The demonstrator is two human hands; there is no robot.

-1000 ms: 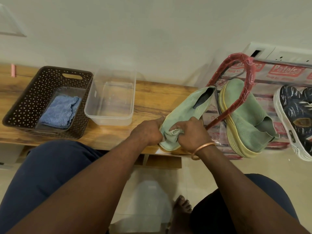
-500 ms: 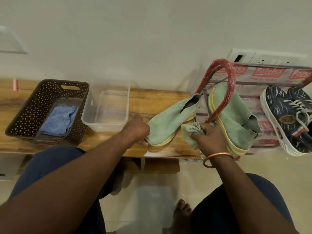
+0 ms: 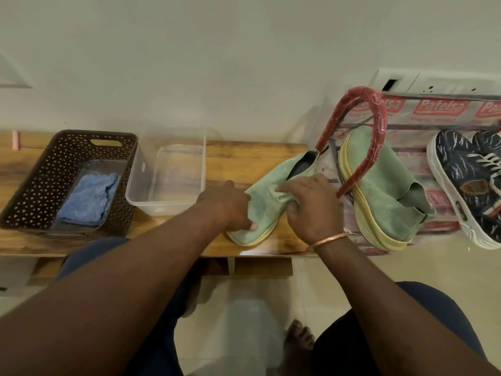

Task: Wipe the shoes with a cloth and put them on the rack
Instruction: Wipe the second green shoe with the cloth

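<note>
**Head view: one green shoe being wiped on the worktop**

Head camera, far left: a brown perforated basket (image 3: 40,185) holds a folded blue cloth (image 3: 88,198), and a clear plastic tub (image 3: 165,210) stands just beside it. Next, the left hand (image 3: 227,207) curls its fingers (image 3: 252,226) round the toe of a green shoe (image 3: 260,213), which lies on the wooden worktop (image 3: 238,158). The right hand (image 3: 311,207) presses a bunched pale green cloth (image 3: 283,195) onto the shoe's upper, fingers curled over it. On the right, the rack (image 3: 379,126) carries the second green shoe (image 3: 385,191) and dark patterned sneakers (image 3: 461,180).
</note>
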